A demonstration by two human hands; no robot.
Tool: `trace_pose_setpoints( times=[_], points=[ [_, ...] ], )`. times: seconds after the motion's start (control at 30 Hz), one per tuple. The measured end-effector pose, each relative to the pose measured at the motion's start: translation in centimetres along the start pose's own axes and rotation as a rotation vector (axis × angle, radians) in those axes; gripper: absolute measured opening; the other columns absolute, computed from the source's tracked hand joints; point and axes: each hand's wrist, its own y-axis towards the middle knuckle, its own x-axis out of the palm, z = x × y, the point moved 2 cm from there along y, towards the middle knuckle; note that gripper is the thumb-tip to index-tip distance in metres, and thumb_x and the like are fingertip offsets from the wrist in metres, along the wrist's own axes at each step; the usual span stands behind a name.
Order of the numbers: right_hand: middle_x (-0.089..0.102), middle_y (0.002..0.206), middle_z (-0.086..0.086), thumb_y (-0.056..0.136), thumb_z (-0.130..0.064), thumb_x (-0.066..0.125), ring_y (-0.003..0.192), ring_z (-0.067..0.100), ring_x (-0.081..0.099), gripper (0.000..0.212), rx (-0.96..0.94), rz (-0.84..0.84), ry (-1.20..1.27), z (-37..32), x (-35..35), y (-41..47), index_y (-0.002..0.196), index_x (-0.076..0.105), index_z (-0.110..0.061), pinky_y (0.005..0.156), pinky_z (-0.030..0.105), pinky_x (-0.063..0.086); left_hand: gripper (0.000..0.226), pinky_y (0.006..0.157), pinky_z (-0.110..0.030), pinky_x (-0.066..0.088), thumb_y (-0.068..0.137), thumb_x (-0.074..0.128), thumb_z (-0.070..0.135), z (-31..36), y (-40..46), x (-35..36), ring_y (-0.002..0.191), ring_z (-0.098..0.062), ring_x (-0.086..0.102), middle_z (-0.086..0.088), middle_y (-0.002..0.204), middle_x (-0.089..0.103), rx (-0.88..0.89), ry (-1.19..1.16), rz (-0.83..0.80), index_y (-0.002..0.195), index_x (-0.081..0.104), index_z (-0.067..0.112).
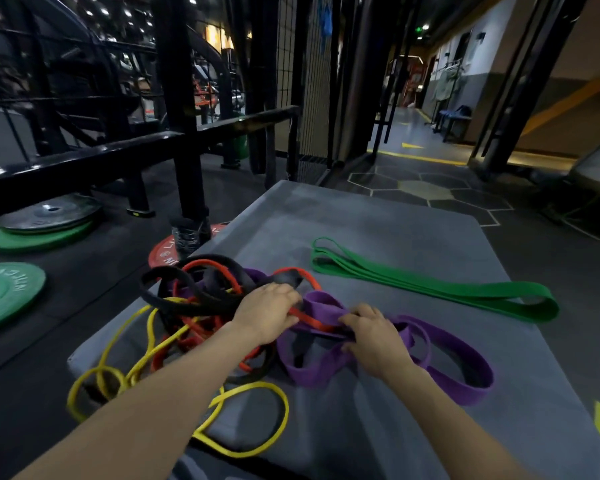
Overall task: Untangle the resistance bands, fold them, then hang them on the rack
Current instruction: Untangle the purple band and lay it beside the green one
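A tangle of resistance bands lies on a grey mat (378, 223): a black band (174, 277), an orange band (205, 263), a thin yellow band (257, 388) and a wide purple band (465, 382). My left hand (267, 313) rests on the knot, fingers closed around the orange band where it crosses the purple one. My right hand (374, 336) grips a twisted stretch of the purple band. A green band (430, 287) lies folded flat, apart from the tangle, on the mat's far right.
A black metal rack (181, 109) with a horizontal rail stands to the left. Green weight plates (4, 296), a red plate (163, 252) and a grey plate (52, 213) lie on the floor beside the mat. A corridor opens ahead on the right.
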Motion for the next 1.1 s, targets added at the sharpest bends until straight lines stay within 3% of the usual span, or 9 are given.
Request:
trace_pose_setpoints(
  times=[0.1,0.2,0.37,0.53,0.8,0.87,0.93,1.0,1.1],
  points=[
    [0.04,0.133,0.004,0.085,-0.03,0.063,0.126,0.025,0.036,0.053,0.003,0.019,0.033,0.5,0.0,0.3,0.133,0.047,-0.018,0.106,0.035,0.032,0.026,0.096,-0.03,0.038,0.083,0.062,0.039,0.1,0.7,0.6,0.111,-0.021,0.053,0.001,0.111,0.062,-0.037,0.023,0.019,0.105,0.064,0.025],
    [0.038,0.132,0.005,0.084,-0.032,0.064,0.123,0.025,0.036,0.055,0.014,0.047,0.032,0.7,0.0,0.8,0.133,0.046,-0.017,0.105,0.035,0.033,0.017,0.083,-0.034,0.042,0.083,0.062,0.035,-0.5,0.6,-0.9,0.101,-0.023,0.055,-0.001,0.1,0.06,-0.121,-0.115,0.199,0.09,0.057,0.02],
    [0.039,0.128,0.007,0.082,-0.029,0.066,0.12,0.028,0.038,0.05,0.067,0.081,0.039,0.7,-0.7,1.1,0.126,0.049,-0.013,0.102,0.039,0.036,0.015,0.083,-0.043,0.044,0.089,0.058,0.024,-4.4,-0.7,-4.4,0.1,-0.032,0.052,-0.013,0.098,0.057,-0.338,-0.219,0.407,0.088,0.053,0.01],
    [0.039,0.13,0.008,0.084,-0.005,0.053,0.123,0.029,0.036,0.045,0.073,0.033,0.066,-1.1,-0.7,1.6,0.129,0.049,-0.012,0.102,0.039,0.038,0.019,0.079,-0.044,0.039,0.091,0.051,0.021,-7.9,-3.8,-5.5,0.1,-0.038,0.049,-0.021,0.099,0.054,-0.582,-0.297,0.506,0.086,0.048,0.003],
    [0.042,0.133,0.01,0.075,-0.01,0.057,0.125,0.03,0.036,0.059,-0.065,-0.024,0.186,-5.8,0.0,2.2,0.133,0.048,-0.016,0.107,0.03,0.032,0.022,0.073,-0.04,0.038,0.09,0.049,0.021,-10.2,-7.5,-5.0,0.096,-0.041,0.052,-0.024,0.096,0.056,-0.764,-0.347,0.509,0.084,0.049,0.0],
    [0.05,0.127,0.012,0.073,-0.015,0.055,0.121,0.03,0.041,0.052,-0.096,-0.044,0.253,-7.2,0.2,2.5,0.125,0.056,-0.013,0.105,0.03,0.032,0.023,0.075,-0.041,0.04,0.09,0.05,0.021,-10.3,-8.2,-4.7,0.097,-0.041,0.053,-0.025,0.097,0.058,-0.787,-0.347,0.5,0.084,0.051,-0.001],
    [0.065,0.1,0.015,0.064,-0.025,0.047,0.104,0.026,0.055,0.04,-0.082,-0.03,0.376,-8.1,0.5,3.4,0.095,0.067,-0.01,0.097,0.034,0.041,0.024,0.075,-0.043,0.042,0.089,0.052,0.02,-10.5,-8.8,-4.5,0.094,-0.042,0.055,-0.025,0.094,0.059,-0.814,-0.352,0.51,0.081,0.052,-0.002],
    [0.063,0.074,0.016,0.061,-0.03,0.04,0.083,0.025,0.059,0.035,0.014,0.014,0.533,-8.4,1.0,4.7,0.074,0.061,-0.005,0.086,0.035,0.045,0.026,0.067,-0.04,0.039,0.089,0.053,0.019,-10.8,-9.2,-4.4,0.085,-0.041,0.056,-0.022,0.083,0.057,-0.817,-0.367,0.52,0.071,0.046,0.002],
    [0.054,0.074,0.017,0.084,-0.034,0.048,0.083,0.032,0.058,0.029,0.098,0.039,0.559,-8.7,1.6,6.4,0.071,0.05,-0.008,0.077,0.036,0.042,0.031,0.062,-0.033,0.03,0.089,0.053,0.019,-11.0,-9.7,-4.0,0.071,-0.03,0.046,-0.011,0.07,0.048,-0.782,-0.365,0.528,0.065,0.04,0.005]
  ],
)
